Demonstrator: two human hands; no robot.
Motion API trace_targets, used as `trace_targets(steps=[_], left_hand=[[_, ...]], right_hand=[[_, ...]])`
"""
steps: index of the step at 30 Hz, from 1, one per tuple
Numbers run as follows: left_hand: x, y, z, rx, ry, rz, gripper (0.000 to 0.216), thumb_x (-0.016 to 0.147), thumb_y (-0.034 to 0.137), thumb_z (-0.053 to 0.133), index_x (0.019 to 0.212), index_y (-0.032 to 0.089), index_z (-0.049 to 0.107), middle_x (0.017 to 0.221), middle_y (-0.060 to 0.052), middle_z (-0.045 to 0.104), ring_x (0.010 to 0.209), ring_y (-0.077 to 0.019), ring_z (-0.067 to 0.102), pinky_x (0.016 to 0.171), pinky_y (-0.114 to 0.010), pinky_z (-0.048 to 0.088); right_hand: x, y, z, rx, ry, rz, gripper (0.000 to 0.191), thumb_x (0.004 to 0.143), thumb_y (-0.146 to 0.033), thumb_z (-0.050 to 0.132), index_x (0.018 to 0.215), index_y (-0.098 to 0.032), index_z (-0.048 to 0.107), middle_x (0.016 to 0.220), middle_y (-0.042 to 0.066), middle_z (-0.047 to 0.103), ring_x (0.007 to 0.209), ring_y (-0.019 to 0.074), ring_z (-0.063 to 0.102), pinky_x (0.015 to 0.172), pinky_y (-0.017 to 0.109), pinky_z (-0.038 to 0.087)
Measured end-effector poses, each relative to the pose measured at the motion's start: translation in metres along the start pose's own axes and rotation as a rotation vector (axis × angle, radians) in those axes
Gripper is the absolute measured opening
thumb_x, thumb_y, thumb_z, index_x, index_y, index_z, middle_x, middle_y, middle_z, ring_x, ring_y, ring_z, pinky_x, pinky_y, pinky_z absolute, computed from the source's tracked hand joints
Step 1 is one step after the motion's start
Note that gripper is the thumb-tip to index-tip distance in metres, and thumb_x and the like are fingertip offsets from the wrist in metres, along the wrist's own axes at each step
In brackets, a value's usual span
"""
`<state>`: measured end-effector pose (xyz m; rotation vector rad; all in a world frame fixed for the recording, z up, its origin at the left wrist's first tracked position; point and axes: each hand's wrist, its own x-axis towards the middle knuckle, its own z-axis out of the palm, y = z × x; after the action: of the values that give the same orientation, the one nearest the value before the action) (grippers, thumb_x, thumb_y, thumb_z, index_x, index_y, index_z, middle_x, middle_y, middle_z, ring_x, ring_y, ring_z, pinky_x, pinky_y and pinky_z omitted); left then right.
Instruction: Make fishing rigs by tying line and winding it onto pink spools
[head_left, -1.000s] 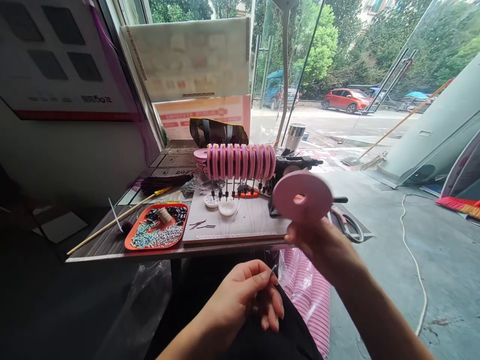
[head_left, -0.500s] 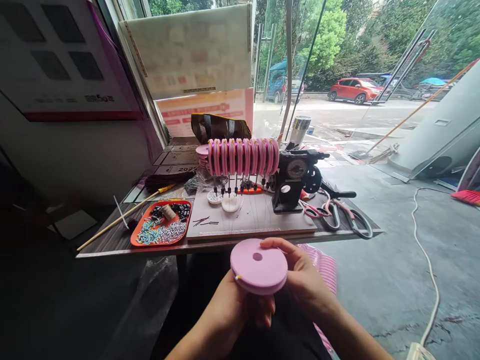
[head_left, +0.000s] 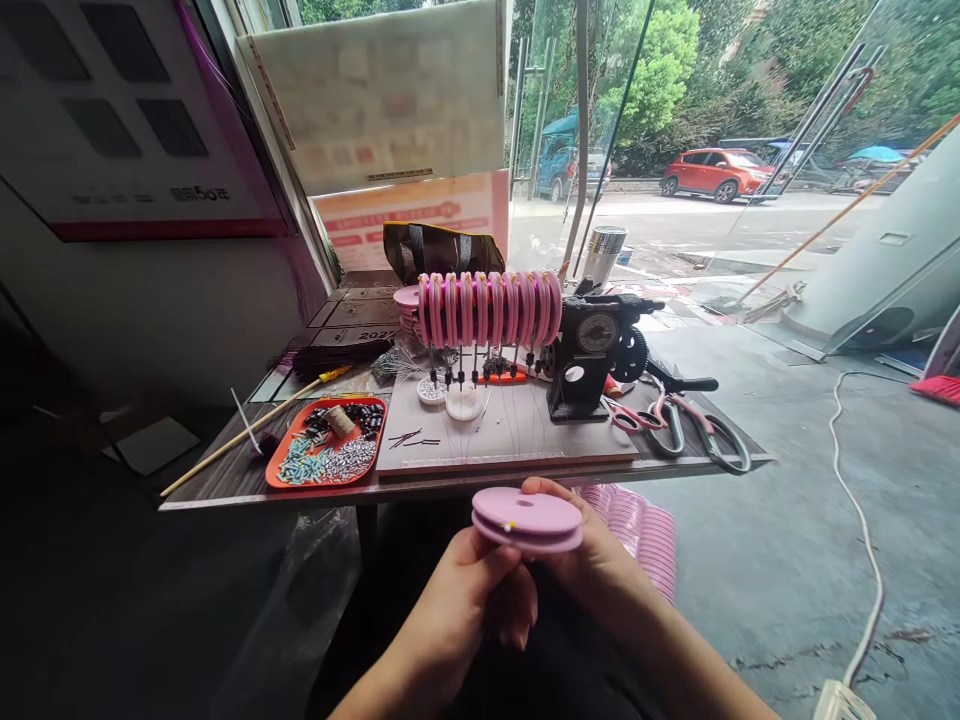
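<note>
Between my hands, just in front of the table edge, is a pink foam line spool (head_left: pixel 551 513) with a centre hole and a groove round its rim. A small yellow-and-white pin head shows in the groove on its left. My right hand (head_left: pixel 592 550) grips the spool's right side, its index finger over the top. My left hand (head_left: pixel 476 585) is closed at the near left edge, thumb against the lower disc and fingers curled beneath. Beyond, on the table, a row of similar pink spools (head_left: pixel 487 308) sits on a black hand-cranked winder (head_left: pixel 589 350), with rigs hanging below.
An orange tray (head_left: pixel 275 478) of beads, small tubes and a cork-coloured piece stands on the left, beside a yellow-tipped stick (head_left: pixel 240 440). Scissors (head_left: pixel 709 435) lie at the right of the table (head_left: pixel 202 490). Wrapped pink spools (head_left: pixel 652 540) are below the table edge. A white cable (head_left: pixel 859 520) crosses the floor.
The spool has tilted from showing its top face to nearly edge-on and turned, bringing the pin towards the front. My left thumb now shows at its lower edge.
</note>
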<state>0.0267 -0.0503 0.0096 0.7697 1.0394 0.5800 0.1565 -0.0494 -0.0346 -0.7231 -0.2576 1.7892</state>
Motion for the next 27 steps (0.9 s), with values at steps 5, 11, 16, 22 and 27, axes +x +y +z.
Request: trace_targets(steps=[5, 11, 16, 22, 27], left_hand=[[0.0014, -0.0012, -0.0034, -0.038, -0.041, -0.008, 0.029, 0.074, 0.041, 0.064, 0.079, 0.015, 0.054, 0.042, 0.002, 0.053, 0.032, -0.0063, 0.042, 0.035, -0.016, 0.020], [0.0037, -0.0066, -0.0064, -0.038, -0.063, 0.003, 0.031, 0.074, 0.044, 0.064, 0.080, 0.015, 0.055, 0.042, 0.003, 0.053, 0.031, -0.0056, 0.038, 0.035, -0.017, 0.020], [0.0038, -0.0085, -0.0077, -0.046, -0.031, 0.032, 0.032, 0.073, 0.043, 0.063, 0.081, 0.013, 0.057, 0.044, 0.003, 0.051, 0.033, -0.0044, 0.032, 0.037, -0.019, 0.015], [0.0031, -0.0041, -0.0038, -0.025, 0.010, -0.016, 0.023, 0.075, 0.036, 0.059, 0.073, 0.014, 0.054, 0.042, 0.005, 0.045, 0.034, -0.0033, 0.023, 0.040, -0.021, 0.012], [-0.0026, 0.0000, -0.0084, 0.057, 0.019, -0.011, 0.024, 0.073, 0.038, 0.059, 0.069, 0.016, 0.050, 0.040, 0.007, 0.039, 0.037, -0.0039, 0.020, 0.042, -0.022, 0.010]], right_hand=[[-0.0006, 0.0024, 0.0009, 0.132, 0.083, 0.108, 0.037, 0.048, -0.010, 0.081, 0.081, -0.017, 0.066, 0.075, 0.004, 0.070, 0.067, 0.0145, 0.065, 0.062, 0.023, 0.051], [-0.0016, 0.0035, 0.0022, 0.152, 0.099, 0.129, 0.038, 0.047, -0.007, 0.079, 0.081, -0.018, 0.066, 0.072, 0.001, 0.070, 0.063, 0.0121, 0.064, 0.061, 0.022, 0.050], [-0.0027, 0.0008, 0.0022, 0.015, -0.023, 0.004, 0.034, 0.056, -0.019, 0.079, 0.086, -0.019, 0.064, 0.079, 0.003, 0.070, 0.071, 0.0170, 0.065, 0.065, 0.027, 0.050], [-0.0023, -0.0028, -0.0010, -0.042, -0.051, 0.032, 0.018, 0.063, -0.021, 0.067, 0.078, -0.013, 0.068, 0.074, 0.007, 0.069, 0.066, 0.0169, 0.062, 0.061, 0.028, 0.048], [-0.0034, -0.0016, -0.0026, 0.028, -0.022, 0.078, 0.024, 0.066, -0.034, 0.067, 0.075, -0.012, 0.067, 0.067, 0.006, 0.067, 0.057, 0.0134, 0.057, 0.055, 0.025, 0.046]])
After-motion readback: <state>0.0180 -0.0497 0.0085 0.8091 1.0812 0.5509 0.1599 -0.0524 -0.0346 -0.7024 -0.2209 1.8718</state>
